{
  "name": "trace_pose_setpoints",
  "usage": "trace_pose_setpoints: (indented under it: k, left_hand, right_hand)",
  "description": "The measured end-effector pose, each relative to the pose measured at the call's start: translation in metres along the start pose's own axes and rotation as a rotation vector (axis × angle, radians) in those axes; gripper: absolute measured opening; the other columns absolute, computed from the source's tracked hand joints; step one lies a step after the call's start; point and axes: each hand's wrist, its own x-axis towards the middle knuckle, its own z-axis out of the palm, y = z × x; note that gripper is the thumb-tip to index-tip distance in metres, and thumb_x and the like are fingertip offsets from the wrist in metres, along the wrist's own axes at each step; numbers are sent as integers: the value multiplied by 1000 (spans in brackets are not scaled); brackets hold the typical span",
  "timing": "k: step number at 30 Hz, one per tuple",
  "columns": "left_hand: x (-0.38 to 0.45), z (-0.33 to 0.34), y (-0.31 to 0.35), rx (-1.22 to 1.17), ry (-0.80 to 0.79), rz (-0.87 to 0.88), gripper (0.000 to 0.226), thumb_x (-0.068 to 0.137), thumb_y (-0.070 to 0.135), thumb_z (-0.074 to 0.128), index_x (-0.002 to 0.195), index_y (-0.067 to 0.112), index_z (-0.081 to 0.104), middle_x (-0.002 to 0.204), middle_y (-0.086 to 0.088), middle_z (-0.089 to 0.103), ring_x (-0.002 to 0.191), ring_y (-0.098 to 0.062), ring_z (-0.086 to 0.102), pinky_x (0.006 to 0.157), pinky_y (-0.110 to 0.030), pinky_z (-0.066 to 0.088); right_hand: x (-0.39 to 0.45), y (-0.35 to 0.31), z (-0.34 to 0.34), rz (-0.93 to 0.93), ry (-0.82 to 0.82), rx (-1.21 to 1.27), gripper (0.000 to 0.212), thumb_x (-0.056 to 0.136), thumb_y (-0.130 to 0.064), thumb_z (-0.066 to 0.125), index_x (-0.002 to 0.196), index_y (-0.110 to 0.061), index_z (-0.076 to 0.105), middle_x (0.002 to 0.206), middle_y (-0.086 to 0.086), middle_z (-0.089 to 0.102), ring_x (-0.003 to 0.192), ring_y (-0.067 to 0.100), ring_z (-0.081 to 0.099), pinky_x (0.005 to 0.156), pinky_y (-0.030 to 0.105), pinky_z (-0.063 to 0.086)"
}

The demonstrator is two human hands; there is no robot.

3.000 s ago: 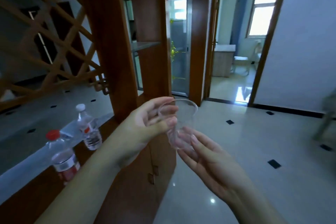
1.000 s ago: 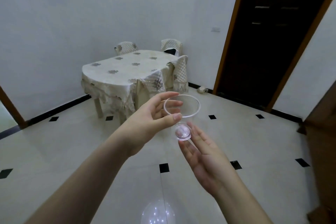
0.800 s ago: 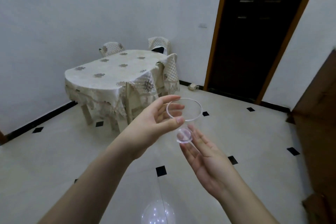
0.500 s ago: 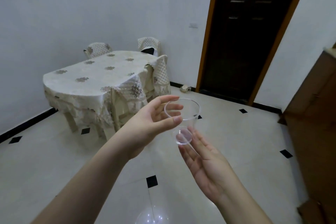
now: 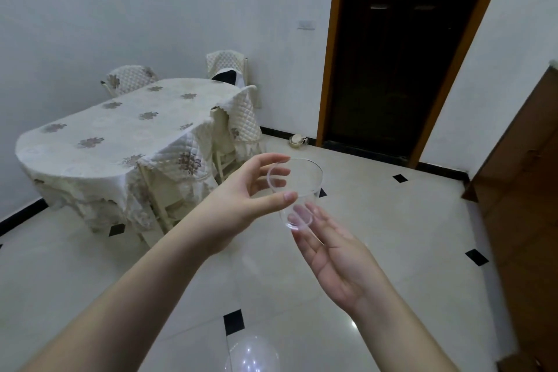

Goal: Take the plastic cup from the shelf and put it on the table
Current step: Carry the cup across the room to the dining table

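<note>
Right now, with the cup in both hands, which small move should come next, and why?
Probably step on toward the table: the plastic cup is pinched by the left hand, its base on the right hand's fingers, and the covered tabletop lies ahead-left across open floor.

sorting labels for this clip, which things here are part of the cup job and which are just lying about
Part of the job:
plastic cup, held by left hand, right hand under its base
table

Just there:
chairs
dark door
wooden cabinet
small object by the baseboard
</note>
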Motion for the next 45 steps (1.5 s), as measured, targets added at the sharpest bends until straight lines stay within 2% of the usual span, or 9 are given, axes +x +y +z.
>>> trace_pose_setpoints:
  k: [3, 7, 14, 19, 25, 30, 36, 41, 45]
  left_hand:
    - [32, -5, -10, -17, -1, -7, 68, 62, 47, 80, 125, 38, 57, 120, 5, 66, 111, -9, 64, 82, -24, 52]
    - [76, -24, -29, -6, 5, -11, 65, 68, 41, 80, 128, 35, 55, 120, 3, 66, 111, -9, 65, 86, -25, 52]
    - [164, -83, -67, 50, 24, 29, 70, 67, 53, 78, 130, 42, 51, 122, 10, 64, 116, -8, 61, 97, -31, 51]
    - [232, -127, -80, 107, 10, 57, 65, 76, 44, 78, 134, 37, 49, 122, 8, 62, 115, -8, 60, 96, -26, 52]
    - [308, -171, -97, 87, -32, 41, 68, 71, 48, 75, 134, 38, 49, 123, 11, 62, 115, -4, 59, 95, -26, 53]
    - [367, -178, -124, 65, -46, 39, 70, 68, 49, 75, 133, 38, 50, 122, 10, 62, 116, -4, 58, 94, -23, 52]
    - [456, -175, -148, 55, -45, 34, 70, 69, 50, 81, 131, 41, 52, 123, 7, 62, 118, -6, 58, 95, -27, 53]
    - [540, -161, -157, 39, -14, 18, 66, 67, 50, 77, 129, 44, 53, 124, 5, 63, 119, -10, 58, 97, -30, 51]
    - [601, -152, -156, 44, 2, 5, 65, 69, 46, 80, 128, 41, 54, 124, 3, 64, 118, -8, 59, 90, -22, 52]
  right_hand:
    - [34, -9, -3, 20, 8, 14, 31, 95, -9, 52, 125, -3, 55, 106, 10, 76, 103, 24, 70, 76, 28, 60]
    - [87, -15, -1, 34, 30, 4, 31, 94, -9, 54, 124, -2, 57, 107, 11, 76, 103, 25, 70, 78, 29, 60]
    - [198, -16, 29, 32, 45, -40, 33, 94, -8, 55, 126, -2, 56, 115, 12, 73, 104, 25, 70, 76, 28, 60]
    - [275, -19, 63, 36, 36, -78, 33, 97, -8, 47, 130, -4, 54, 125, 10, 68, 108, 22, 68, 87, 29, 55]
    - [354, -30, 82, 26, 31, -64, 27, 99, -11, 48, 123, -6, 59, 120, 7, 71, 103, 18, 71, 81, 25, 58]
    - [414, -45, 74, 17, 87, -45, 28, 98, -12, 49, 122, -2, 59, 122, 10, 70, 105, 21, 70, 74, 24, 59]
    - [498, -79, 57, 21, 91, -58, 29, 97, -17, 51, 120, -4, 62, 120, 9, 71, 110, 21, 67, 84, 25, 57]
    - [566, -134, 44, 23, 66, -71, 26, 97, -17, 49, 114, -2, 64, 115, 9, 73, 105, 19, 70, 87, 27, 54]
    - [615, -178, 35, 50, 32, -120, 32, 98, -18, 48, 121, 1, 61, 121, 11, 71, 114, 23, 65, 98, 31, 49]
